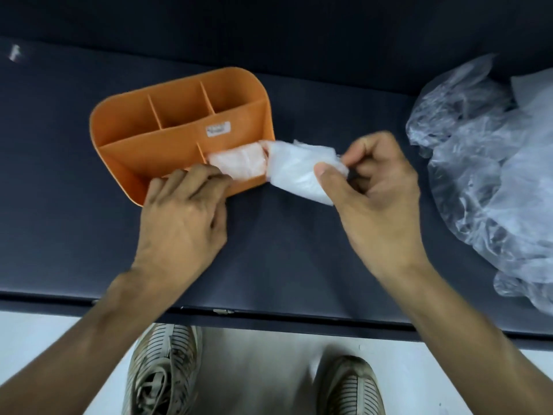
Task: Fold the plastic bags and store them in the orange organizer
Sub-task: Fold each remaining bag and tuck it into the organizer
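Two folded bags are seen in the head view, both at the near right corner of the orange organizer (167, 145). One folded bag (239, 164) is already lodged in the organizer's near right compartment, and the organizer's front edge is pressed by the curled fingers of the left hand (185, 205), apparently to steady it. A second folded bag (299, 172) is pinched between thumb and fingers of the right hand (377, 187), just right of the organizer's wall. The fold should be kept tight and slid in beside the first bundle, so that nothing springs open. Four other compartments of the organizer are seen empty. Well to the organizer's right, a heap of loose bags (490, 175) is left waiting; open dark table (59, 205) lies between and around.
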A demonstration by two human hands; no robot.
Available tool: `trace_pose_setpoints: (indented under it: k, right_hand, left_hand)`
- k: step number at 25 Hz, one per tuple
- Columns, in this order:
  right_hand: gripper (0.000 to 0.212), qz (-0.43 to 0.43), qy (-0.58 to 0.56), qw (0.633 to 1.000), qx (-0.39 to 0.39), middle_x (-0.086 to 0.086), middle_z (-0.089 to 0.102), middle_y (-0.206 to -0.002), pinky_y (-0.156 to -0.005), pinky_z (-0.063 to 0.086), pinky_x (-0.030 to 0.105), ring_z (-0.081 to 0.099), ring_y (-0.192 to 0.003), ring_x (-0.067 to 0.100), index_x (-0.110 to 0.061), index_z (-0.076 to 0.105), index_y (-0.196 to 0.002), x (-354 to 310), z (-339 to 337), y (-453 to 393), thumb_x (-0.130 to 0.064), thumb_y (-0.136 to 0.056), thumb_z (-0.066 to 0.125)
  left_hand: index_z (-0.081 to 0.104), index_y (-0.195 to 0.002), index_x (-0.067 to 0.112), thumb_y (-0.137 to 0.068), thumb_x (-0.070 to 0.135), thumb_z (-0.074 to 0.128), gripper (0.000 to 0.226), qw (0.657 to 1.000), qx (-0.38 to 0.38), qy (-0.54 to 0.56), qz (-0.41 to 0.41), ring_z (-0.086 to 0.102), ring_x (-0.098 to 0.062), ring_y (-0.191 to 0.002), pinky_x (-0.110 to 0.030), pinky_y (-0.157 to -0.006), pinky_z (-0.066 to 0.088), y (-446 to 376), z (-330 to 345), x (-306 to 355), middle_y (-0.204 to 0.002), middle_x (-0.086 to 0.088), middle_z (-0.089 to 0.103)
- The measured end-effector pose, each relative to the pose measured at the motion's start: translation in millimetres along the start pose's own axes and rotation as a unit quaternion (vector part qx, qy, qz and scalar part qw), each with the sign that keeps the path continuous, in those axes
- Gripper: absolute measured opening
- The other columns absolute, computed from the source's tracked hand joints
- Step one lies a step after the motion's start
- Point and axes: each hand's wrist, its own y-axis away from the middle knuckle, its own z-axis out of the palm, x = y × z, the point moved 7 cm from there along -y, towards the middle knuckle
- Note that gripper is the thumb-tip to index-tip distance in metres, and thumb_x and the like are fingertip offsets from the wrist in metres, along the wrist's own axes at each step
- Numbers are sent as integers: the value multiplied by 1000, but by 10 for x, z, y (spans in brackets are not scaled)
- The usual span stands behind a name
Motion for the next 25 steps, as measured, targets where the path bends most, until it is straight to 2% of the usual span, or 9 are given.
trace_pose_setpoints:
  k: [4, 6, 9, 11, 14, 16, 18, 21, 25]
  right_hand:
    - [24, -20, 89, 992, -88, -7, 57, -64, -54, 41, 20, 53, -56, 6, -26, 49, -84, -30, 402, -179, -18, -88, 72]
    - [26, 5, 115, 982, -152, -13, 57, -68, -58, 41, 17, 55, -61, 2, -30, 49, -83, 33, 623, -228, -22, -89, 73]
    - [21, 17, 120, 971, -205, -11, 66, -76, -64, 50, 26, 63, -71, 4, -31, 53, -83, 70, 828, -296, -29, -92, 72]
    - [12, -65, 214, 959, -175, -11, 69, -84, -68, 54, 32, 66, -77, 8, -28, 61, -93, -23, 821, -329, -38, -95, 66]
    - [17, -267, 347, 898, -29, -3, 70, -100, -53, 48, 30, 64, -68, 18, -16, 65, -108, -271, 665, -104, -28, -98, 58]
    - [21, -319, 382, 866, -47, 2, 69, -109, -45, 44, 28, 63, -65, 22, -13, 67, -110, -255, 703, 90, -17, -91, 61]
    - [31, -294, 436, 840, -134, 4, 68, -111, -46, 37, 26, 65, -65, 27, -12, 66, -113, -74, 845, 183, -13, -83, 65]
    - [37, -201, 500, 807, -240, 0, 54, -132, -56, 38, 31, 67, -79, 27, -16, 52, -129, 131, 988, 127, -22, -92, 58]
    - [51, -216, 491, 825, -181, 3, 47, -148, -57, 45, 32, 68, -80, 28, -17, 51, -136, 78, 941, 64, -21, -88, 64]
  left_hand:
    - [63, -105, 6, -88, 18, 64, 21, 997, 18, 69, -24, 64, -35, -88, -46, -76, 52, 19, -79, 145, -104, -14, 66]
    - [61, -107, 6, -88, 18, 65, 23, 996, 13, 82, -13, 64, -34, -93, -49, -75, 56, -6, -103, 139, -112, -15, 63]
    - [63, -119, 11, -90, 21, 61, 31, 998, -41, 52, 19, 67, -35, -95, -49, -72, 58, -39, -21, 125, -127, -10, 63]
    - [64, -125, 13, -91, 23, 60, 36, 997, -71, 11, 30, 70, -35, -88, -42, -64, 59, -53, 35, 131, -129, -7, 66]
    - [65, -127, 8, -84, 22, 72, 46, 994, -101, -41, 18, 71, -37, -71, -37, -51, 53, -71, 97, 138, -129, -12, 67]
    - [65, -128, 7, -80, 23, 76, 52, 991, -117, -56, 8, 71, -37, -68, -37, -49, 53, -89, 135, 128, -132, -13, 65]
    - [65, -129, 6, -78, 21, 78, 55, 993, -103, -57, 8, 71, -37, -67, -38, -49, 53, -79, 134, 127, -132, -14, 65]
    - [65, -131, 6, -78, 12, 75, 55, 996, -77, -45, 27, 72, -40, -74, -43, -55, 57, -46, 104, 130, -134, -15, 64]
    - [68, -127, 5, -76, 9, 77, 51, 994, -86, -52, 34, 72, -39, -70, -42, -53, 55, -27, 125, 105, -133, -14, 65]
